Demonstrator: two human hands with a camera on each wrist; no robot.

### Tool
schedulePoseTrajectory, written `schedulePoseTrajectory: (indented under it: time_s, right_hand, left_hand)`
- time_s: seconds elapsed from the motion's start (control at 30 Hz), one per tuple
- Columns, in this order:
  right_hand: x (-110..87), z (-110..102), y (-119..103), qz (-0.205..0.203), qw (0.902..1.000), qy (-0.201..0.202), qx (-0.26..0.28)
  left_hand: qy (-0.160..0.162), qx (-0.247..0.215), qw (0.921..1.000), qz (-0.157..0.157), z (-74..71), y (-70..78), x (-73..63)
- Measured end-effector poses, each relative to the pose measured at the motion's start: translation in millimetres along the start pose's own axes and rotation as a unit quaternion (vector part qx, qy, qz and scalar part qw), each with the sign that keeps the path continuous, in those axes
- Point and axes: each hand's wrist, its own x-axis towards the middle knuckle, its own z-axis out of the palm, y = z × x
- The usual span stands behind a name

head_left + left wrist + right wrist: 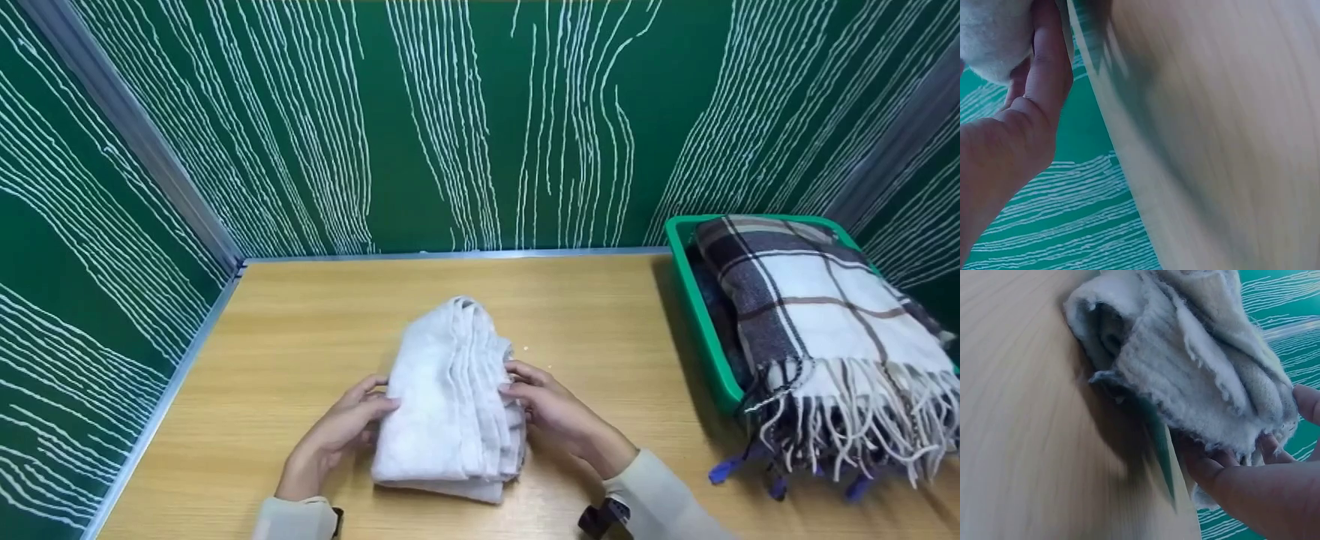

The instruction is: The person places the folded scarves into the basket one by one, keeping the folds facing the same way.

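Observation:
A folded white cloth (442, 405) with a soft, fuzzy surface stands in several layers in the middle of the wooden table, its fold edges facing up and to the right. My left hand (341, 427) holds its left side, thumb on the near face and fingers around the edge. On the opposite side, my right hand (559, 409) grips the layered edges between thumb and fingers. Frayed, woolly edges of the cloth (1185, 365) show close up in the right wrist view. In the left wrist view only a rounded corner of the cloth (996, 39) appears beside the fingers.
On the right stands a green plastic basket (697, 315) heaped with a plaid fringed blanket (832, 300), whose tassels hang over the near rim. Green panels with white wavy lines (420, 135) enclose the wooden table (300, 337) at the back and sides.

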Motion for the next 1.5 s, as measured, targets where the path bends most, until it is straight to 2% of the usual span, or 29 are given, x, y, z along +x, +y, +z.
schedulePoseTrajectory:
  time_s: [0.17, 0.43, 0.73, 0.97, 1.37, 1.5]
  right_hand:
    - [-11.1, -11.5, -3.3, -0.004, 1.0, 0.005, 0.003]
    - [-30.6, -27.3, -14.0, -0.018, 0.9996, 0.008, 0.021]
    - [-51.5, -41.1, -33.7, -0.036, 0.9986, 0.038, 0.007]
    - [-68.7, -50.5, -51.4, -0.033, 0.9962, 0.08, -0.009]
    - [-103.7, -89.0, -92.6, -0.107, 0.9923, 0.032, -0.055]
    - [-113.1, -98.3, -102.9, -0.131, 0.9888, 0.027, -0.066]
  left_hand:
    - [-0.011, -0.022, 0.9997, 0.004, 11.6, 4.8, 0.8]
    - [-0.019, -0.026, 0.9993, 0.017, 35.6, 11.9, 3.9]
    - [-0.018, -0.046, 0.9979, 0.042, 63.3, 24.9, 6.4]
    - [-0.027, -0.066, 0.9954, 0.063, 84.6, 39.7, 6.5]
    - [-0.055, -0.075, 0.9892, 0.113, 124.4, 73.4, 8.8]
    - [-0.061, -0.076, 0.988, 0.12, 138.0, 83.4, 11.1]
